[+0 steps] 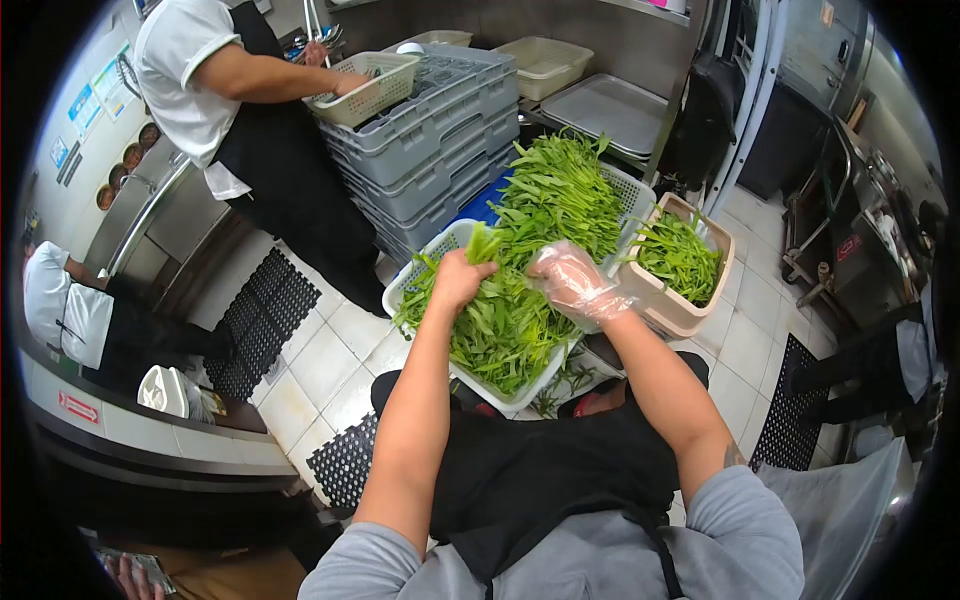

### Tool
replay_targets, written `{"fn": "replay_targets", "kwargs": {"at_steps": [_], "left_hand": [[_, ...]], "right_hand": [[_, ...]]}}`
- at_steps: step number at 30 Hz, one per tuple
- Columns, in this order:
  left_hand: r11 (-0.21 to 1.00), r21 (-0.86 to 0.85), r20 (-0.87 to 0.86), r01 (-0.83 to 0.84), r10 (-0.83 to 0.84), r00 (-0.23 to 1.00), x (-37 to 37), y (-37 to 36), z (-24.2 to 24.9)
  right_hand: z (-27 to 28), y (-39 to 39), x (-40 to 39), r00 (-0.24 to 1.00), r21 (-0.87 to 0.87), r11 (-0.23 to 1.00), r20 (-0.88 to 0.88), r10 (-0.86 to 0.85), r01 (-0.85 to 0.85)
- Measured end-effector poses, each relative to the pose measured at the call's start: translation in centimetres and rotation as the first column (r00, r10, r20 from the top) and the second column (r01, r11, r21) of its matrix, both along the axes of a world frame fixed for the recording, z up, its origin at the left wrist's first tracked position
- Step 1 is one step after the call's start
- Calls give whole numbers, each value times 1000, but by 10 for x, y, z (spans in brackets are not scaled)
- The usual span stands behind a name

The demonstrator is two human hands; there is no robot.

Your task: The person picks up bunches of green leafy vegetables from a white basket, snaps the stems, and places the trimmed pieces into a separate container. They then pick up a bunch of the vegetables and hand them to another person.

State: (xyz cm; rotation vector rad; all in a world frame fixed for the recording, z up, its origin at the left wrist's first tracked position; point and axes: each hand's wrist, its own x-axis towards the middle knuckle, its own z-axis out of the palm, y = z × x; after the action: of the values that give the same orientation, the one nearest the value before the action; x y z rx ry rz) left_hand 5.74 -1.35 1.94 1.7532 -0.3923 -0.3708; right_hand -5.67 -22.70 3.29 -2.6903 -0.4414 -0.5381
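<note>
Altogether 2 hands over greens.

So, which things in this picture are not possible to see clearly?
Head view:
Floor of the front basket: hidden under leafy greens.
Grip of the right hand: wrinkled glove obscures whether it holds anything.
Head of the co-worker by the grey crates: cut off by top edge.
Wording of the blue poster: too small.

we see pale floor tiles through the middle of the frame, black perforated mats at left and right, and posters on the upper-left wall.
</note>
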Motion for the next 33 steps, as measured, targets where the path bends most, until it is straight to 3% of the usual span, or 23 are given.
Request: {"fn": "replay_targets", "kwargs": {"at_steps": [2, 3, 5, 6, 8, 13, 17, 21, 23, 25, 27, 29, 30, 31, 33], "left_hand": [[983, -139, 50, -117, 125, 991, 2, 13, 8], [926, -314, -88, -208, 190, 978, 10, 19, 5], [836, -506, -193, -211, 128, 973, 22, 44, 16], [799, -576, -219, -172, 52, 974, 31, 57, 17], [780, -605, -236, -162, 19, 972, 26, 69, 38], [721, -692, -191, 15, -202, 961, 12, 81, 53], [659, -752, -265, 23, -335, 904, 18, 89, 31], [644, -765, -297, -7, -343, 891, 19, 96, 3], [698, -713, -324, -65, -246, 914, 1, 100, -2], [842, -537, -183, -55, -53, 982, -19, 100, 0], [949, -275, -42, -155, 149, 988, -46, 85, 11], [986, -88, 68, -139, 145, 987, -67, 69, 27], [992, -50, 233, -118, 127, 964, -73, 58, 24], [994, 39, 358, -101, 80, 930, -76, 48, 28], [952, 298, 441, -66, -76, 894, -87, 28, 50]], "right_hand": [[-8, -5, -12, 995, 10, 996, -63, -82, 83], [-26, -11, -17, 997, 35, 997, -41, -68, 69], [-77, -24, -17, 1000, 86, 996, 11, -23, 22], [-79, -17, -22, 994, 122, 990, -89, -59, 69], [-80, -6, -27, 951, 176, 970, -289, -113, 169], [-88, 0, -20, 965, 183, 979, -259, -44, 93], [-69, -8, -12, 962, 201, 978, -274, -1, 59], [-32, -18, -13, 946, 298, 949, -325, 0, 102], [-7, -20, -20, 932, 392, 911, -361, 24, 128], [4, -24, -24, 935, 455, 882, -351, 53, 121], [16, -23, -28, 944, 436, 895, -322, 65, 87], [16, -24, -25, 949, 414, 910, -295, 112, 21], [16, -22, -26, 956, 415, 910, -265, 124, -3], [14, -22, -25, 957, 419, 908, -252, 143, -26], [7, -20, -21, 959, 426, 902, -219, 181, -73]]}}
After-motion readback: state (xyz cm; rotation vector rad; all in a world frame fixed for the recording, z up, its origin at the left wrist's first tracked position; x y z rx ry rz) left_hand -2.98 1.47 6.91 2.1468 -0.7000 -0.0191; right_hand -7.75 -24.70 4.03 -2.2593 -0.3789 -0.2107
